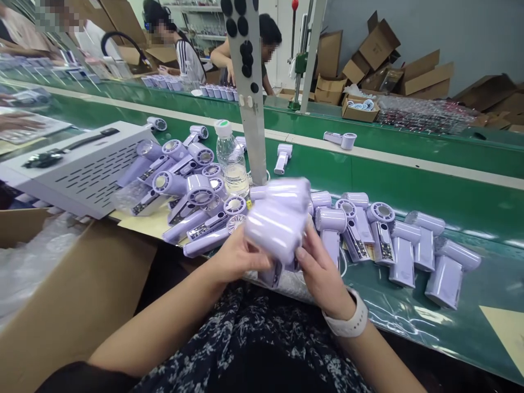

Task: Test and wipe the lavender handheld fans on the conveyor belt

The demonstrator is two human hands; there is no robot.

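Observation:
Both my hands hold one lilac handheld fan [276, 226] over my lap at the green bench's front edge; it is motion-blurred. My left hand [234, 256] grips its left side, and my right hand [321, 273], with a white wristband, grips its lower right. A pile of several lilac fans [192, 191] lies to the left on a cardboard sheet. A row of several more fans [403, 245] lies to the right on the green mat.
A water bottle [230, 158] stands beside a grey upright post [249, 93]. A grey vented box [82, 166] sits at left, an open carton [77, 305] below it. Loose fans [341, 140] lie on the green conveyor. Other people work at the far side. Cartons are stacked at back right.

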